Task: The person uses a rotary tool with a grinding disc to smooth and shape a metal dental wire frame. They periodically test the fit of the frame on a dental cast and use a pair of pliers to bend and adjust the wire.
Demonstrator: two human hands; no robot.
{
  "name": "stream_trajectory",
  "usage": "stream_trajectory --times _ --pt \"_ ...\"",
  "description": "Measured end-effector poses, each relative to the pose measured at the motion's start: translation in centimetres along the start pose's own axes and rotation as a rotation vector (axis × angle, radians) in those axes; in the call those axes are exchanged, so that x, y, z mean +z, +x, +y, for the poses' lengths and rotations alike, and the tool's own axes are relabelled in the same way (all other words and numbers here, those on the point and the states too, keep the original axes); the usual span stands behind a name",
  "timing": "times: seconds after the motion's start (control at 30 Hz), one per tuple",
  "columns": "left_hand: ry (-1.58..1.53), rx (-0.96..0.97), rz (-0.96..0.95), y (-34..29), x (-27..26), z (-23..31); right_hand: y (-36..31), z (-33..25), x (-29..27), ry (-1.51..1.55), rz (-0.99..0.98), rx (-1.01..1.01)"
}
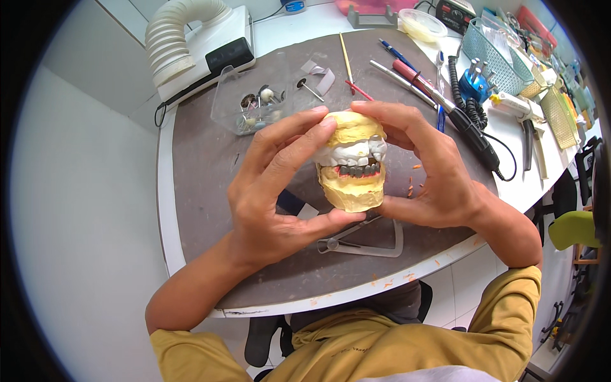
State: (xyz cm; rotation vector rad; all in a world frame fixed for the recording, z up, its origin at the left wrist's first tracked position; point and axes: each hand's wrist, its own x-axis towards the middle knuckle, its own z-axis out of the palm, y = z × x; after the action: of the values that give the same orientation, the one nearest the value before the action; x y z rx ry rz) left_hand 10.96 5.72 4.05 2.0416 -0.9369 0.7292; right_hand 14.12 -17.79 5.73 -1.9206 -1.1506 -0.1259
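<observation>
Between both hands I hold a dental cast [352, 191], its upper and lower halves set together above the table. The plaster is yellow, with a white band across the upper teeth and a row of dark grey metal teeth [359, 170] along the lower front, edged in red. My left hand [273, 184] grips its left side, fingers on top and thumb underneath. My right hand [433, 172] closes on the other side, fingertips at the top and thumb at the lower edge. Under the cast lies a metal caliper [369, 248], partly hidden.
A clear box [251, 95] of rotary bits stands beyond my left hand. Past my right hand lie a black handpiece [471, 134], pens, a blue bur stand [476, 81] and a teal basket [493, 57]. A white suction hose [175, 38] curves at the far left. Orange shavings dot the table edge.
</observation>
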Motion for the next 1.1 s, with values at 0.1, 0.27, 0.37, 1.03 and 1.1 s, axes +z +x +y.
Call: stream_trajectory --times 0.1,0.27,0.37,1.03,1.1 --pt "0.031 0.007 0.01 0.0 -0.1 0.1 0.0 0.1 0.0 0.022 -0.024 -0.003" --pt "0.046 0.023 0.018 0.0 -0.1 0.1 0.0 0.2 0.0 0.023 -0.032 -0.009" --pt "0.044 0.022 0.014 -0.1 -0.2 0.3 -0.1 0.2 0.1 0.03 -0.021 -0.019" --pt "-0.015 -0.037 -0.001 -0.5 0.1 1.1 -0.3 -0.5 0.4 -0.078 0.098 0.05" --pt "0.035 0.006 0.0 -0.7 0.2 1.2 -0.4 -0.7 0.5 -0.072 0.091 0.082"
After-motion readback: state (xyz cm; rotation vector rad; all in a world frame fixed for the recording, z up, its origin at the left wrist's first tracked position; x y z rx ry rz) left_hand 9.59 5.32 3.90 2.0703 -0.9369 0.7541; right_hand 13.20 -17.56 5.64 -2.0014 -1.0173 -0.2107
